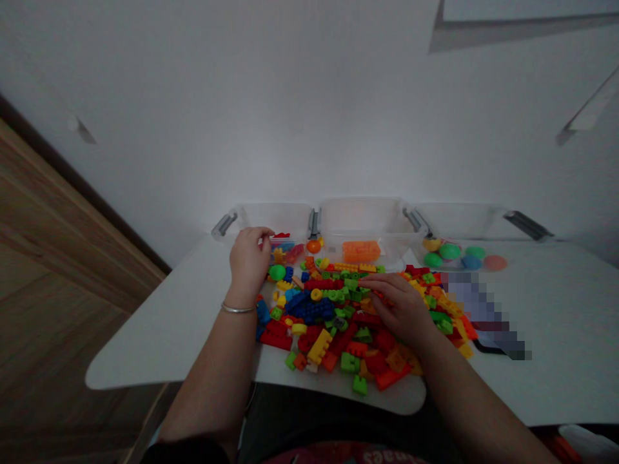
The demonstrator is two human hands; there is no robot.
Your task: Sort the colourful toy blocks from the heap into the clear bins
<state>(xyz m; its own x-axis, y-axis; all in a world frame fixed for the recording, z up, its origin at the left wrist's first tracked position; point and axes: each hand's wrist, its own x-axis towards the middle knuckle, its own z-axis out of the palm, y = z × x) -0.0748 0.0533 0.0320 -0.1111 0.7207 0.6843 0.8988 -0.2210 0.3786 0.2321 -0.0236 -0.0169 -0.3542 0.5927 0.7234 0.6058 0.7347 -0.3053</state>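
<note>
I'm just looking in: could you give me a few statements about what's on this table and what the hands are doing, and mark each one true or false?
1. The left hand is up at the clear bin on the left. True.
2. The right hand is lifted high above the table. False: it lies low on the pile of colourful bricks.
3. The middle clear bin holds an orange piece. True.
4. The bricks are stacked into a neat tower. False: they lie loose, spread over the white table.
5. A bangle sits on the left wrist. True.
6. The round balls are in the left bin. False: they are at the right bin.
</note>
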